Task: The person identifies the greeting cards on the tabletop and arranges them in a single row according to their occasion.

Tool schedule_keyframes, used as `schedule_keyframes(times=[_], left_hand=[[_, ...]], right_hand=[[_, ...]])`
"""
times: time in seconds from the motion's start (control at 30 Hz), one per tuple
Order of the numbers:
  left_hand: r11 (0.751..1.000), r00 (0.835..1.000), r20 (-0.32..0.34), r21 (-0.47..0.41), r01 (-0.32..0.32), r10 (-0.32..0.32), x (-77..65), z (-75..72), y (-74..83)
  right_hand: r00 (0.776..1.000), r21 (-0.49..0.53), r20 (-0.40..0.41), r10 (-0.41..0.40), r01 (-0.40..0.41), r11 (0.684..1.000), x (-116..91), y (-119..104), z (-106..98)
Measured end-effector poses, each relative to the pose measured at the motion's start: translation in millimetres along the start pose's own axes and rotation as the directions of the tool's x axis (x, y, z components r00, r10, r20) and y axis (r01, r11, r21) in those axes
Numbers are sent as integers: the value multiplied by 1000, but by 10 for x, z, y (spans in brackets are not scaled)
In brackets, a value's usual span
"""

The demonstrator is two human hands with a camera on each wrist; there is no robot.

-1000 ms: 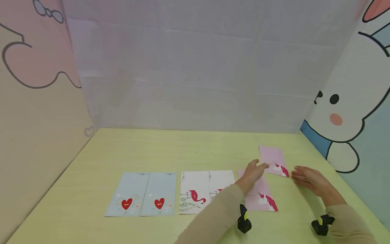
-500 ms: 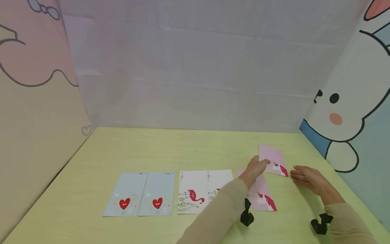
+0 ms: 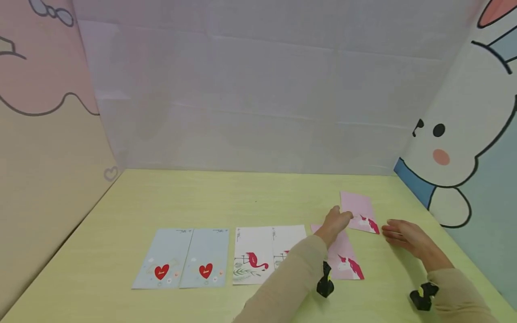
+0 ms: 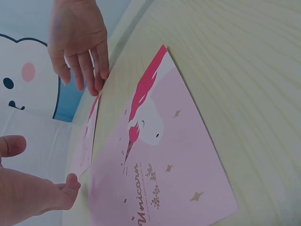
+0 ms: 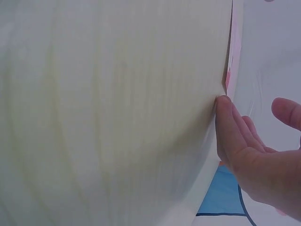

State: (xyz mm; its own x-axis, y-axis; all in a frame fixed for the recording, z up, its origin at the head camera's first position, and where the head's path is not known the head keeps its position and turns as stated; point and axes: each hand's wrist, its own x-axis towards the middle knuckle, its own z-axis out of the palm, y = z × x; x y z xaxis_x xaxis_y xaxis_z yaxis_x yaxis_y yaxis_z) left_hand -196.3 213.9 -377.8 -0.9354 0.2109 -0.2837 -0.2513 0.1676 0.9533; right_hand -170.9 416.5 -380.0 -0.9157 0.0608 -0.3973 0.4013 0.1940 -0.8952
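Observation:
Two pink unicorn cards lie flat on the table's right side. At the far card's (image 3: 356,205) left edge is my left hand (image 3: 335,225), its fingertips beside or touching the card; I cannot tell which. My right hand (image 3: 409,237) rests by the opposite edge with straight fingers, the fingertips very close to the card's corner in the right wrist view. Neither hand grips anything. Below my left hand lies the nearer pink card (image 3: 343,249), partly covered by my left hand and forearm. In the left wrist view its printed unicorn (image 4: 150,122) shows large.
Two white flamingo cards (image 3: 252,242) lie side by side left of the pink ones, the right one partly under my left sleeve. Further left are two light blue heart cards (image 3: 171,249). A white sheet (image 3: 242,89) and cartoon-printed side panels (image 3: 452,148) enclose the yellow table (image 3: 194,193).
My left hand has moved slightly forward along the far pink card's left edge. The right hand stays at the card's right side. The cards keep their places; the head view has shifted a little.

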Motion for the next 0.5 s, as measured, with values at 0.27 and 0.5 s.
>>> schedule_keyframes(times=[0.27, 0.5], left_hand=[[1000, 1000, 21, 4, 15, -15, 29, 40, -17], [1000, 999, 38, 3, 24, -24, 35, 78, -22]], right_hand=[[1000, -39, -5, -3, 3, 999, -26, -12, 28], [1000, -70, -27, 13, -15, 997, -42, -41, 59]])
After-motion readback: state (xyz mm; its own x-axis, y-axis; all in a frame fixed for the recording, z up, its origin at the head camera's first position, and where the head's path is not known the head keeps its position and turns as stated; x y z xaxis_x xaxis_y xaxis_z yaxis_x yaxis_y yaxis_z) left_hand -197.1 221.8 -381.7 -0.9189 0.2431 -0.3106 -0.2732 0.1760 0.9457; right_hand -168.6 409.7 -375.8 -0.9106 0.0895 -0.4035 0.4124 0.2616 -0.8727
